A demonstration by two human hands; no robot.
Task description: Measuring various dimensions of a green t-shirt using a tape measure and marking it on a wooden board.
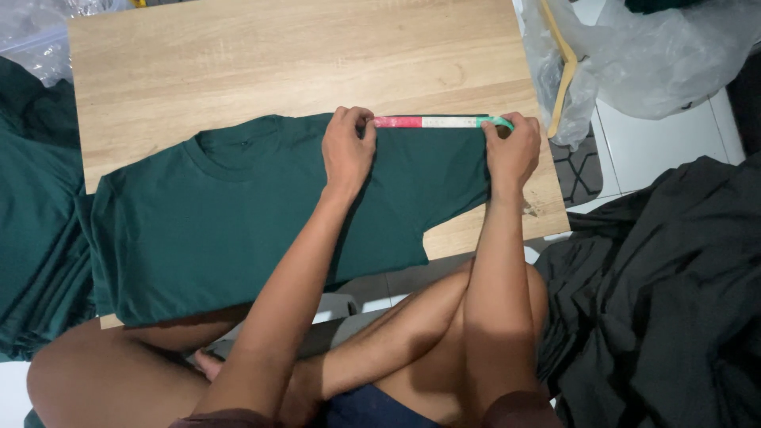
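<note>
A dark green T-shirt (pixel 238 214) lies flat on the wooden counter (pixel 238 63). Along its upper edge runs a measuring tape (pixel 432 122), banded red, white and green, stretched between both grips. The left hand (pixel 347 150) pinches the red end against the cloth; the right hand (pixel 513 150) pins the green end just past the sleeve. The tape looks light, limp and slippery, so it is best held taut at its ends. The shirt is soft and creases easily.

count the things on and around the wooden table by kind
dark green cotton t-shirt on light wooden table: 1
striped measuring tape between left hand and right hand: 1
clear plastic bags: 2
wooden hanger: 1
total: 5
</note>
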